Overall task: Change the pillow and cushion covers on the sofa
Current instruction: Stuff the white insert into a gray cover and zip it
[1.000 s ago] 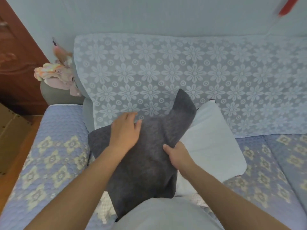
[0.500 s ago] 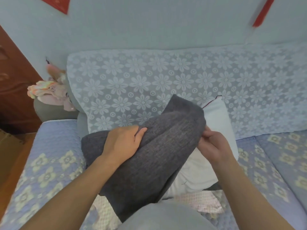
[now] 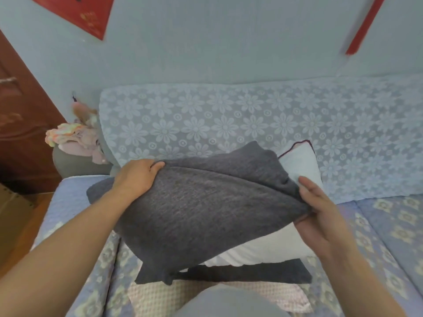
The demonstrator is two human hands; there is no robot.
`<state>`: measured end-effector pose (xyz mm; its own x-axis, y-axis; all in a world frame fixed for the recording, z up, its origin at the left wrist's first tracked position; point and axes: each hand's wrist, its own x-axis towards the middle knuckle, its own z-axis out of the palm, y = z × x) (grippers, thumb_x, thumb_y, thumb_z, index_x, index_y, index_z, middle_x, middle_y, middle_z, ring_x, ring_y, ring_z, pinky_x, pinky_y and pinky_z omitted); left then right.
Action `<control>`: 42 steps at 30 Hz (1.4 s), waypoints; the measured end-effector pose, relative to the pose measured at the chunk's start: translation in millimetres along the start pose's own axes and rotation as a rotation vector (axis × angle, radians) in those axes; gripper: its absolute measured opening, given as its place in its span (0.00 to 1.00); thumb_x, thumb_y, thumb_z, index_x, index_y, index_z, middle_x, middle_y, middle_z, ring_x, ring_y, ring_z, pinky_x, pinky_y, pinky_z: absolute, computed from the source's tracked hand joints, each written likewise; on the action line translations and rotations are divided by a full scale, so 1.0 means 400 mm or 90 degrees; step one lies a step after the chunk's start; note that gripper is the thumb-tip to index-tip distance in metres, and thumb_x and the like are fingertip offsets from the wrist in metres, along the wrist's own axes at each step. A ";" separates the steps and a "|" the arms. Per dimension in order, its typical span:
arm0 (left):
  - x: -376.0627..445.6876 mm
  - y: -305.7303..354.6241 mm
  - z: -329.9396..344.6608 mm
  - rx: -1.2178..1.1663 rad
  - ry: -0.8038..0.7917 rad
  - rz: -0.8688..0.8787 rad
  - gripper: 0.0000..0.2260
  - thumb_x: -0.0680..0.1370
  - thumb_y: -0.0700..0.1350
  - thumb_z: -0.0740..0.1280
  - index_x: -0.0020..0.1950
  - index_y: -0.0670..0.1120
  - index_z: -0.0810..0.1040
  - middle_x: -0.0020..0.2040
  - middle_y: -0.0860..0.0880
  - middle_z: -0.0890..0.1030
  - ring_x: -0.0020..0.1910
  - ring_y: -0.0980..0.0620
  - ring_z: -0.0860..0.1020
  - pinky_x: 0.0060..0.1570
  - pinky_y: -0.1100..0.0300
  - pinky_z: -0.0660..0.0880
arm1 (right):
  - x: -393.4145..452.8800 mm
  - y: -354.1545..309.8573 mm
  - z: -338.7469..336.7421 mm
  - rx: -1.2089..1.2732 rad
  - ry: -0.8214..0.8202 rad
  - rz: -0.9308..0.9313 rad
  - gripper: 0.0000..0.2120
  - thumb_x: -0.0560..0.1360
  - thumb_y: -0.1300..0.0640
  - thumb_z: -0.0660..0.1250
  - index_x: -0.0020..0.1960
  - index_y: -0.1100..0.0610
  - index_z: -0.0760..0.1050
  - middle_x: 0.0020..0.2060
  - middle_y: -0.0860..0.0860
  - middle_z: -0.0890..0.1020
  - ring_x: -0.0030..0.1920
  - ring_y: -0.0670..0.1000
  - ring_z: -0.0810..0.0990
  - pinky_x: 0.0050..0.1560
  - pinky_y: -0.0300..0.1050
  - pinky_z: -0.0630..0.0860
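At the far left stands a brown wooden door (image 3: 20, 124), and just beside the sofa's left arm (image 3: 75, 164) a heap of pastel cloth (image 3: 73, 140) lies on top of that arm. The sofa (image 3: 61, 211) carries a blue quilted seat cover with pale flower squares, and a lace throw (image 3: 229, 120) with daisy patterns drapes its backrest.

The left hand (image 3: 137, 175) rests on the upper left edge of the grey cover (image 3: 201, 213), fingers curled over the fold so its grip pinches the fabric there. The grey cover is held above the seat, near the sofa's left end, and is partly drawn over a white pillow (image 3: 299, 163). The pillow's upper right corner, edged with dark piping, sticks out against the lace throw, and its lower white edge shows below the grey fabric. A loose grey flap hangs down toward a checked cloth (image 3: 160, 296) lying at the front edge of the seat.

The right hand (image 3: 320, 213) holds the cover's right end, thumb on top and fingers underneath, its grip closed on the fabric.

On the wall above hang a red paper (image 3: 87, 14) at the upper left and a red strip (image 3: 364, 26) at the upper right.
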<state>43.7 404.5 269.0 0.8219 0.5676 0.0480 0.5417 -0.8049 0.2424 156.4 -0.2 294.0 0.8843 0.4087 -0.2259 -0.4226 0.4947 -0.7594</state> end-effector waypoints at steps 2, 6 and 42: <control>0.009 0.009 0.053 0.061 -0.030 -0.052 0.21 0.85 0.60 0.54 0.48 0.48 0.78 0.52 0.42 0.82 0.45 0.44 0.75 0.43 0.52 0.69 | 0.000 0.076 -0.014 -0.183 0.074 -0.035 0.09 0.72 0.65 0.70 0.47 0.52 0.82 0.41 0.53 0.81 0.43 0.51 0.81 0.46 0.43 0.79; -0.023 0.100 0.163 0.096 0.036 -0.065 0.17 0.82 0.52 0.63 0.69 0.48 0.73 0.66 0.39 0.72 0.64 0.37 0.70 0.63 0.42 0.69 | 0.062 0.214 -0.076 -0.681 0.225 0.006 0.06 0.77 0.58 0.69 0.53 0.51 0.75 0.44 0.48 0.80 0.48 0.54 0.80 0.47 0.47 0.75; -0.415 0.195 0.313 0.029 -0.421 0.340 0.11 0.82 0.55 0.60 0.57 0.60 0.81 0.75 0.55 0.57 0.72 0.46 0.53 0.68 0.44 0.55 | 0.393 0.177 -0.247 -0.985 0.227 0.128 0.36 0.74 0.41 0.69 0.75 0.57 0.65 0.71 0.60 0.69 0.71 0.60 0.68 0.69 0.53 0.64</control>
<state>-28.6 226.0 158.6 0.8951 -0.0965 -0.4352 0.0472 -0.9503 0.3078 285.1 23.4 144.5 0.9342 0.0666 -0.3505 -0.1307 -0.8502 -0.5099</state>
